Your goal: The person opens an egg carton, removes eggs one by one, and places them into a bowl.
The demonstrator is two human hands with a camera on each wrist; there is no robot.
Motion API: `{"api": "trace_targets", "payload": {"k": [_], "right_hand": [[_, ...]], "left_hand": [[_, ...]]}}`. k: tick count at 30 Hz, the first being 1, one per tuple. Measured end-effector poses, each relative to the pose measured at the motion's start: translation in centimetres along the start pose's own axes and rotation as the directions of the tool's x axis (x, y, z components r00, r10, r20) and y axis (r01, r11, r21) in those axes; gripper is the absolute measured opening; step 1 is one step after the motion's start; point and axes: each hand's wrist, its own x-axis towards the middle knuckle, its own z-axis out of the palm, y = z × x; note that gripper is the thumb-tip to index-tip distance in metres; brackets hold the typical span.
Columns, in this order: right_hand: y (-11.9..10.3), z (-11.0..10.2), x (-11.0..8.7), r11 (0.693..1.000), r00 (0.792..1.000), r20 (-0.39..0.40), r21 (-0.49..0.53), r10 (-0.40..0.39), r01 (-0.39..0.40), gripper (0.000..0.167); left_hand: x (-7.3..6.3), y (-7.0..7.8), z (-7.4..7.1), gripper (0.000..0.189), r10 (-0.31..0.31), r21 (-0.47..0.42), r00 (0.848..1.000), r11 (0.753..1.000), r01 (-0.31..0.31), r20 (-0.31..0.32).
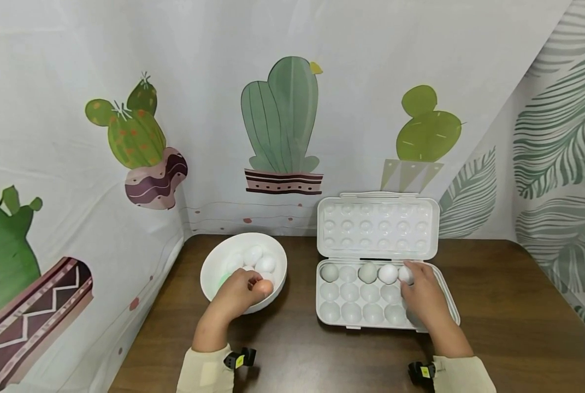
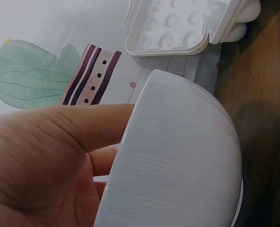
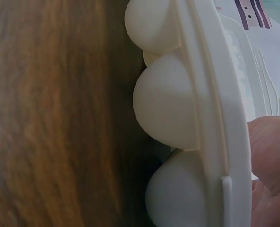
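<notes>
In the head view my left hand [image 1: 237, 292] reaches into a white bowl [image 1: 207, 262] and pinches an orange-brown egg [image 1: 264, 287] near the right rim. Several white eggs [image 1: 253, 255] lie in the bowl, with something pale green at its left side. The bowl's wall hides the left fingertips in the left wrist view. Over an open white plastic egg box [image 1: 321, 297], my right hand [image 1: 424, 292] holds a white egg [image 1: 406, 274] at the right part of the back row. Left of it sit a white egg [image 1: 388, 274], a greenish egg [image 1: 368, 273] and a greyish egg [image 1: 329, 272].
The egg box's dimpled lid [image 1: 378, 226] leans back against a white cloth [image 1: 213, 136] printed with cacti. Bowl and box stand apart on a brown wooden table [image 1: 302, 344]. The box's front wall [image 3: 215, 94] fills much of the right wrist view.
</notes>
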Motion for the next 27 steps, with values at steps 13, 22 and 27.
{"api": "trace_targets", "payload": {"k": [13, 22, 27], "right_hand": [[0.2, 0.0, 0.05, 1.0, 1.0, -0.025, -0.006, 0.013, -0.013, 0.053], [0.54, -0.09, 0.22, 1.0, 1.0, -0.012, -0.002, 0.001, -0.001, 0.05], [0.69, -0.02, 0.23, 1.0, 1.0, -0.018, 0.002, -0.024, 0.024, 0.048]], "left_hand": [[-0.13, -0.17, 0.15, 0.02, -0.082, -0.021, 0.996, 0.996, 0.082, 0.024], [-0.28, -0.15, -0.03, 0.027, -0.103, -0.024, 0.994, 0.994, 0.104, 0.035], [-0.35, -0.03, 0.0, 0.024, -0.122, -0.01, 0.992, 0.992, 0.123, 0.04]]}}
